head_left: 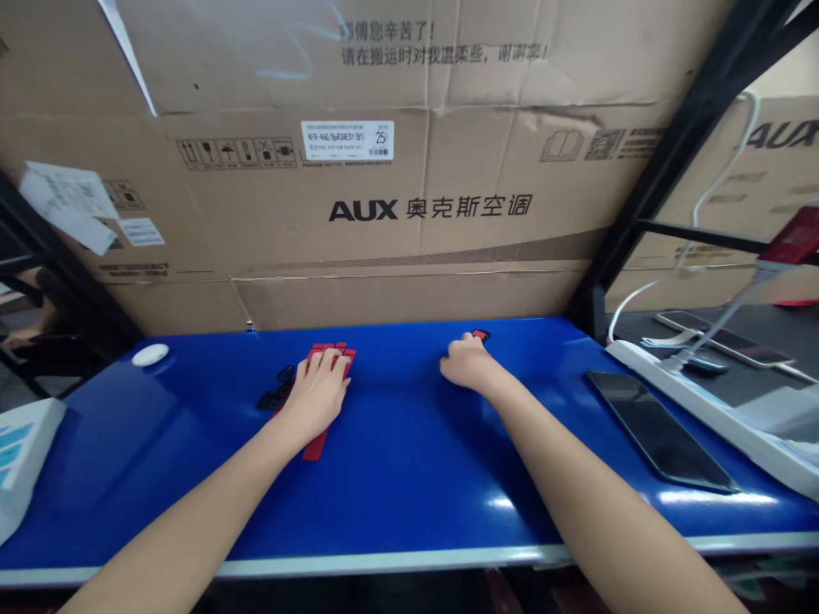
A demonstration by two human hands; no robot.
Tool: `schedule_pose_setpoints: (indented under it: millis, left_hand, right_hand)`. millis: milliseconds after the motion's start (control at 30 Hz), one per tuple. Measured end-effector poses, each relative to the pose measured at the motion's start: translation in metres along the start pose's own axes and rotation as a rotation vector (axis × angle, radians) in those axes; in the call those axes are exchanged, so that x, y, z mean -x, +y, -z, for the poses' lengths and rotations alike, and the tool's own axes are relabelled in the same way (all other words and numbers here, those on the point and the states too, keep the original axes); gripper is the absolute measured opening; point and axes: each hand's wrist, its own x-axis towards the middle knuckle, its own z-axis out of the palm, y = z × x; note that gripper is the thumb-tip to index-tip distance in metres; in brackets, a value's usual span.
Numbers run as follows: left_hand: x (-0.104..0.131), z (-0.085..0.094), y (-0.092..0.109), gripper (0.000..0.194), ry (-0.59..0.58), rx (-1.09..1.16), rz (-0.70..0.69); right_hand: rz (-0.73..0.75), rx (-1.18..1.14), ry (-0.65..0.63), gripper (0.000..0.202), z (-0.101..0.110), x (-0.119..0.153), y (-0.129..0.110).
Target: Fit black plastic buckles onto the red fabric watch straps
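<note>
My left hand [320,388] lies palm down, fingers stretched out, over a row of flat red strips [315,449] on the blue table. Their far ends show past my fingertips; the middle is covered by the hand. Just left of it sits a small heap of black, strap-like pieces [276,392], partly hidden by the wrist. Farther right, my right hand [470,362] is closed, fingers curled around a small red-and-black piece [481,334]. Only its far end sticks out, so its exact kind cannot be made out.
A large cardboard box [384,247] walls off the table's [397,495] back. A black phone [659,431] and a white power strip [710,414] lie at right. At left are a white disc [150,355] and a white-and-blue box [26,460]. Black frame posts [665,153] flank the table.
</note>
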Motion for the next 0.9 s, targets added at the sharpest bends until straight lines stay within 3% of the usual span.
schedule_pose_setpoints:
  millis: [167, 300, 500, 667, 900]
  left_hand:
    - [-0.002, 0.001, -0.001, 0.028, 0.031, 0.024, 0.005]
    - [-0.002, 0.003, 0.006, 0.027, 0.037, 0.157, -0.029]
    - [-0.002, 0.001, 0.014, 0.026, 0.055, 0.244, -0.110]
    - [-0.001, 0.001, 0.017, 0.025, 0.045, 0.315, -0.156]
    - [0.001, -0.002, 0.021, 0.038, -0.004, 0.373, -0.205]
  right_hand:
    - [0.259, -0.382, 0.039, 0.039, 0.005, 0.013, -0.014]
    - [0.345, -0.396, 0.127, 0.039, 0.000, 0.008, -0.005]
    - [0.431, -0.410, 0.085, 0.037, -0.016, 0.000, -0.001]
    - [0.479, -0.407, 0.043, 0.017, -0.018, 0.004, -0.010]
    - [0.503, -0.652, -0.107, 0.028, -0.029, 0.016, -0.028]
